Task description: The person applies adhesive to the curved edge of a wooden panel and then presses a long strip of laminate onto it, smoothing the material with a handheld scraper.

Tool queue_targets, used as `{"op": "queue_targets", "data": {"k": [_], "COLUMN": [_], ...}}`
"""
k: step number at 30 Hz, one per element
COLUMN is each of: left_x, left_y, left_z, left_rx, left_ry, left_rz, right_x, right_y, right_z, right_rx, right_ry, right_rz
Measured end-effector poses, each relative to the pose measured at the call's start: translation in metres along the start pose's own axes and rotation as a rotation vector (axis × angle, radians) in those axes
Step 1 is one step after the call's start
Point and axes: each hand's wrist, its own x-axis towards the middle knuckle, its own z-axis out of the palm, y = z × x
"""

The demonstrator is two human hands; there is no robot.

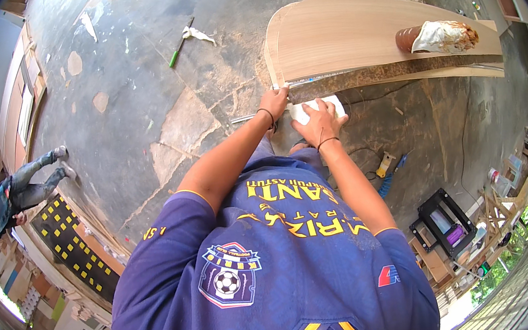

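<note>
- The left hand (275,102) rests on the near corner of the veneer sheet (353,32), fingers curled down against its edge; what they pinch, if anything, cannot be told.
- A thin metal strip (245,119) pokes out from under that hand toward the left, lying on the floor (137,101).
- The right hand (319,122) lies flat, fingers spread, pressed on a white block (329,101) just below the sheet's front edge.
- Both wrists carry a dark band.
- The veneer sheet is pale wood, long and curved in this view, lying on the concrete floor and running from the hands off to the right.
- A dark mottled strip (391,73) runs along the sheet's near edge, starting at the left hand.
- A brown roll (408,39) with a white crumpled rag (443,36) sits on the sheet's far right part, well apart from both hands.
- A green-handled brush (180,44) with a white scrap lies on the floor beyond the hands, to the left.
- A blue and yellow tool (388,169) lies on the floor beside the right forearm.
- A black stand (445,218) is at lower right.
- Another person (14,196) in jeans is at the far left, near a black board with yellow squares (73,244).
</note>
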Motion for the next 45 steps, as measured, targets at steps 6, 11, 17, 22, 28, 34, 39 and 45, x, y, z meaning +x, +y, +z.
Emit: {"op": "queue_targets", "data": {"k": [6, 11, 17, 22, 28, 34, 39, 45], "left_x": [0.009, -0.013, -0.023, -0.021, -0.017, -0.012, -0.014, -0.026], "left_y": [-0.015, 0.024, 0.028, 0.023, 0.018, 0.008, 0.014, 0.025], "left_z": [0.007, -0.008, 0.001, 0.002, 0.004, 0.003, -0.002, -0.005], "left_rx": [-0.131, 0.131, 0.165, 0.230, 0.252, 0.252, 0.329, 0.489], "left_ry": [0.086, 0.001, 0.136, 0.143, 0.145, 0.135, 0.068, 0.102], "left_rz": [0.057, -0.049, 0.213, 0.277, 0.293, 0.311, 0.292, 0.298], "right_x": [0.003, -0.006, 0.001, -0.001, 0.001, 0.007, 0.012, 0.014], "right_y": [-0.003, -0.006, -0.005, 0.006, 0.017, 0.013, 0.011, -0.001], "right_z": [-0.012, -0.037, -0.043, -0.033, -0.021, -0.002, 0.018, 0.044], "right_rx": [-0.032, -0.067, -0.018, 0.037, 0.063, 0.088, 0.050, 0.071], "right_ry": [0.016, -0.123, -0.033, -0.049, 0.039, 0.156, 0.158, 0.219], "right_rz": [-0.014, -0.014, -0.005, 0.028, 0.005, -0.050, -0.062, -0.045]}}
